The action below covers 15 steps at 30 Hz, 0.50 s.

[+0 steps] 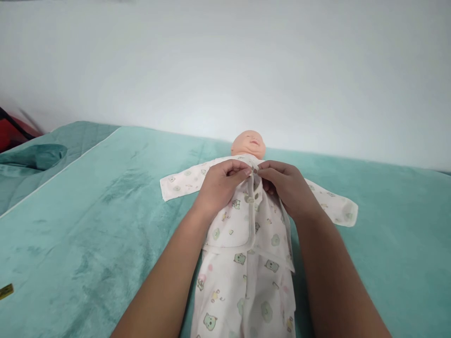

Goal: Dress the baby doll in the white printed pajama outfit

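Note:
A baby doll (248, 143) lies on its back, its head toward the wall. It wears a white printed baby jacket (229, 230) with grey-edged front flaps and matching printed pants (225, 295). Both sleeves stretch out to the sides. At the upper chest, my left hand (227, 180) pinches the edge of one jacket flap between thumb and fingers. Close beside it, my right hand (282, 180) pinches the other side of the jacket opening, near the neck. Round fasteners show along the opening just below my fingers. My fingertips partly cover the fastener between them.
The doll rests on a teal plush cover (123, 225). A white wall (225, 65) rises behind it. At the far left are a folded teal fabric piece (38, 155) and a red object (14, 129). A small yellow item (6, 291) lies at the left edge.

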Each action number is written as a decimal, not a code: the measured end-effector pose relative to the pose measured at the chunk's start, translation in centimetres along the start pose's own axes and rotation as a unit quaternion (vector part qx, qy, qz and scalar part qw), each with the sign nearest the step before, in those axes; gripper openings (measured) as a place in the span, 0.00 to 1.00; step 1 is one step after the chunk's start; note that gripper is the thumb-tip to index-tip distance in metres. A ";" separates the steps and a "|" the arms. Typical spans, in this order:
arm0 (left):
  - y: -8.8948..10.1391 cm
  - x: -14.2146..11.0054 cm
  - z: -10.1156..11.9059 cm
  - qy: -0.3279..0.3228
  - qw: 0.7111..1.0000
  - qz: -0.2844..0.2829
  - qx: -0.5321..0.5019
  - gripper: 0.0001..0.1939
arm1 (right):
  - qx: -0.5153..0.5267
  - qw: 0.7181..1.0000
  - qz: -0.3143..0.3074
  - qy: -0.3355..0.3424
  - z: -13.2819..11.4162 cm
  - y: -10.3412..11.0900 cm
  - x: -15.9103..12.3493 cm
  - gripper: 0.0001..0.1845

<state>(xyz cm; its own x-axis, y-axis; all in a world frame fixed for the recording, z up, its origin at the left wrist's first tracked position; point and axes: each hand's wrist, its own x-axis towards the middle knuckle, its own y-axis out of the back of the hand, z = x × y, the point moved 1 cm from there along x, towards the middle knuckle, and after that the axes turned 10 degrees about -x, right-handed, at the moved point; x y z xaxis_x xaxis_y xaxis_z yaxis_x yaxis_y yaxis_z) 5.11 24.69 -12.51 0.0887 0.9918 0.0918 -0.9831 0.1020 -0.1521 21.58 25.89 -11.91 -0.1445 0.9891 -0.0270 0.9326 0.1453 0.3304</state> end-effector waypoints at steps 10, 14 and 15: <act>-0.2 0.0 -0.1 0.023 0.998 0.011 -0.058 0.08 | 0.006 0.999 -0.035 0.034 0.0 0.0 -0.1 0.08; -0.3 0.0 -0.1 0.027 0.998 0.021 -0.047 0.08 | 0.006 0.999 -0.035 0.040 0.1 0.0 -0.1 0.09; -0.3 0.0 -0.1 0.029 0.998 0.023 -0.043 0.08 | 0.003 0.998 -0.035 0.044 0.1 0.0 -0.1 0.10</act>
<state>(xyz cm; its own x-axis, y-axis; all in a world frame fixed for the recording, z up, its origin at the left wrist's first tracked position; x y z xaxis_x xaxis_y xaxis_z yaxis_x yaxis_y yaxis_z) 5.43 24.65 -12.55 0.0555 0.9981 0.0252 -0.9694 0.0599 -0.2383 21.64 25.80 -12.05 -0.2372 0.9709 0.0342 0.9215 0.2138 0.3242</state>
